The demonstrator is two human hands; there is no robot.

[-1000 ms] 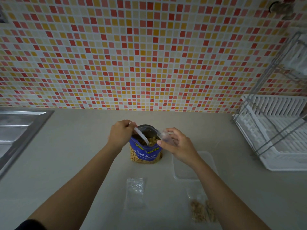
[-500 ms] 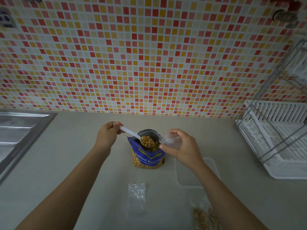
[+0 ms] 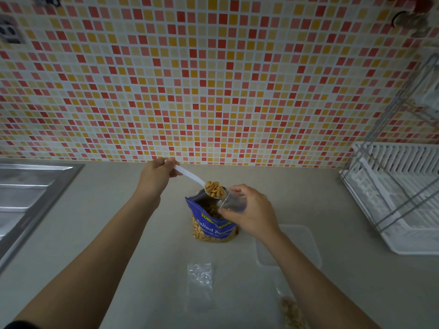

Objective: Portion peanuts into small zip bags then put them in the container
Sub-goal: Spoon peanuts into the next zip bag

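filling step: left hand [image 3: 155, 178] grasps loaded spoon [image 3: 215, 189] at mouth of zip bag [image 3: 231, 202] pinched by right hand [image 3: 250, 213]; next, tip peanuts in without spilling.

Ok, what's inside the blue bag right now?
Peanuts show through the open mouth of the blue bag. The right hand and its small clear bag cover part of the opening, so the fill level is hidden.
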